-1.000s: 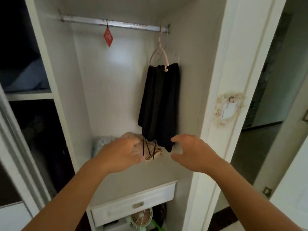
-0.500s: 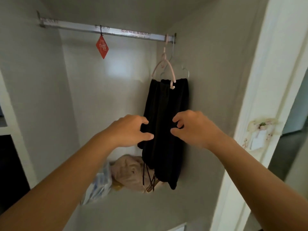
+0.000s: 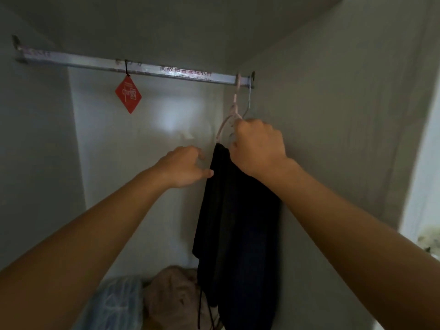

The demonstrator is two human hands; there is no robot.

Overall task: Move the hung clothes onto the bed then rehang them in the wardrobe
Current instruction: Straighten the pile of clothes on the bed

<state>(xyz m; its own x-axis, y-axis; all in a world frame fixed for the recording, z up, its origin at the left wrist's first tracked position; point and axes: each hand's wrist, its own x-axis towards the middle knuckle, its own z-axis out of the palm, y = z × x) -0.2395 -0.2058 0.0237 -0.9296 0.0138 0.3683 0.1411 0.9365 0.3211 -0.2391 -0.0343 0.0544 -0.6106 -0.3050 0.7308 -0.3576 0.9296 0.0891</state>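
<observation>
Pale wardrobe walls point(image 3: 147, 163) are closing in the scene, with a metal rail point(image 3: 142, 69) running across the top. At the rail's far right end the dark clothes point(image 3: 238, 222) are hanging, folded over a pink hanger point(image 3: 225, 123) with a thin wire hanger point(image 3: 248, 101) hooked just beside it. Their long axis is running vertically, hooks pointing up to the rail and hems and loose cords pointing down toward the bundles point(image 3: 166, 296) on the wardrobe floor.

The hangers are being gripped just below the hooks by the right hand point(image 3: 259, 146), fingers curled round them. The cloth's left edge is being pinched near its top by the left hand point(image 3: 183, 166).

Judged from here, a hook could be caught on the rail or its end bracket if the lift is made at a slant, and the folded cloth could be slid off the hanger bar if it is tilted. The dangling cords could be snagged on the bundles below. A red tag point(image 3: 128, 94) is hanging well to the left, out of the way.
</observation>
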